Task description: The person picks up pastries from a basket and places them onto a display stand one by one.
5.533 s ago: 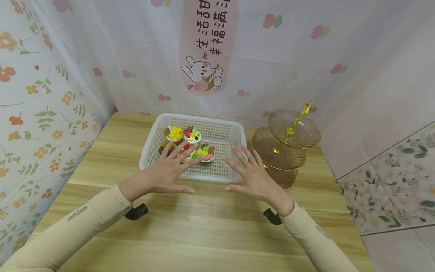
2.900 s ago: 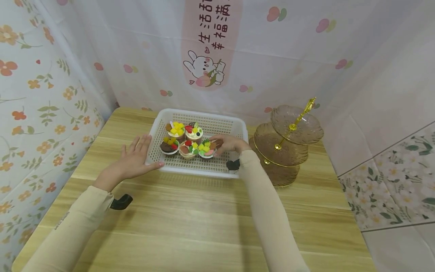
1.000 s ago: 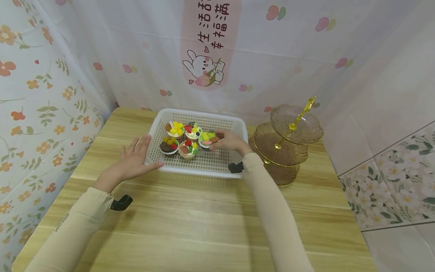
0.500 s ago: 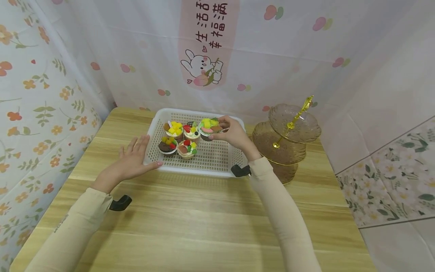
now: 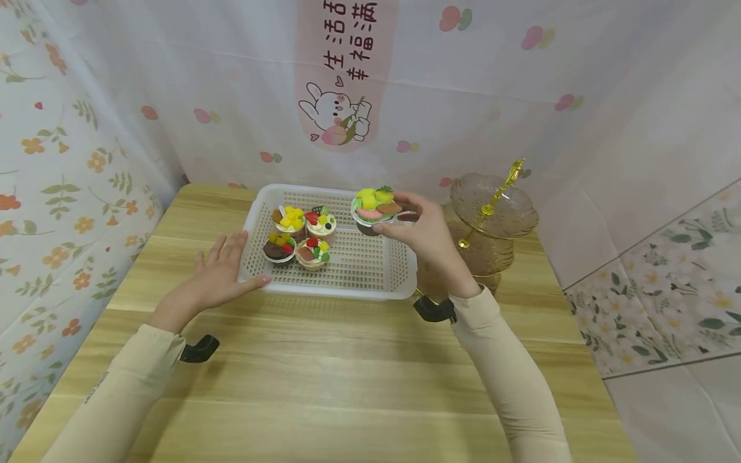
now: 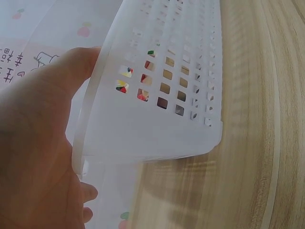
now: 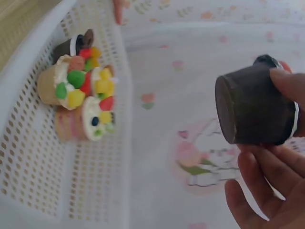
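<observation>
In the head view, my right hand [image 5: 431,235] grips a cupcake [image 5: 373,209] with a dark base and yellow, green and pink toppings, held up over the right back part of a white plastic basket [image 5: 336,292]. Thumb and fingers pinch its sides; in the right wrist view the dark cupcake base [image 7: 252,105] faces the camera. My left hand [image 5: 211,273] rests at the basket's left front corner with fingers spread and thumb along the rim; the left wrist view shows the thumb at the rim. Several fruit-topped cupcakes [image 5: 312,254] sit in the basket's left half.
A three-tier cake stand [image 5: 492,241] with translucent brown plates and a gold handle stands right of the basket, partly behind my right hand. Basket and stand are on a wooden table [image 5: 324,373]. Printed cloth [image 5: 249,83] hangs behind and to the left.
My right hand has taken hold of the front-right cupcake, lifted it, and moved it back and to the right. My left hand has moved from above the basket to its corner and stayed there.
</observation>
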### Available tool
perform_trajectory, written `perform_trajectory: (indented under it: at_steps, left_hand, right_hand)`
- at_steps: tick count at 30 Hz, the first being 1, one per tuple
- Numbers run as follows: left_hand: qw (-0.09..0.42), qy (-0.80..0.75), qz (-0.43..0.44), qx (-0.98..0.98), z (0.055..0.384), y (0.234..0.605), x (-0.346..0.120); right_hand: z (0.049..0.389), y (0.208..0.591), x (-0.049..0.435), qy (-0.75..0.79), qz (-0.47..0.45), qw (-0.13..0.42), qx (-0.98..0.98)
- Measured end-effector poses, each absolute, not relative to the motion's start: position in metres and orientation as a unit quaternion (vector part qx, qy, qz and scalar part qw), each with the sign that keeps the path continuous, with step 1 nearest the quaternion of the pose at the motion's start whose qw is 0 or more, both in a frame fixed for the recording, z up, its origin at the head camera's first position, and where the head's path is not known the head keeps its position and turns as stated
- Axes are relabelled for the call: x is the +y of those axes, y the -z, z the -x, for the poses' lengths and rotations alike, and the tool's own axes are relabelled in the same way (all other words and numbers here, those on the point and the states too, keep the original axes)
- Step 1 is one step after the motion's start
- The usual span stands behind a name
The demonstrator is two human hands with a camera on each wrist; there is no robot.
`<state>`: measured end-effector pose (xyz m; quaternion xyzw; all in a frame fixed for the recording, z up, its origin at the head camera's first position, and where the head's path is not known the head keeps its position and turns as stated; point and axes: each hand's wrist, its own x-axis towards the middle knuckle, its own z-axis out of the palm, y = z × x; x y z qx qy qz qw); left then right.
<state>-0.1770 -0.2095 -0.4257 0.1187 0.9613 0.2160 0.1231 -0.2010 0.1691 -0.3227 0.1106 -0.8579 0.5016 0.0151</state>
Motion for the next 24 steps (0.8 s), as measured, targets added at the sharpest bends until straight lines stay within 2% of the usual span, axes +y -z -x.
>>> perform_trajectory:
  at_steps: [13,24]
  left_hand:
    - [0.13,-0.222,-0.119,0.959,0.174,0.421,-0.208]
    - [0.124,-0.217,-0.122,0.96,0.174,0.422,-0.209]
  right_hand:
    - [0.159,0.287,0.241,-0.483,-0.04,0.159,-0.86]
    - [0.151,0.291,0.306,-0.476,0.017,0.201,-0.856]
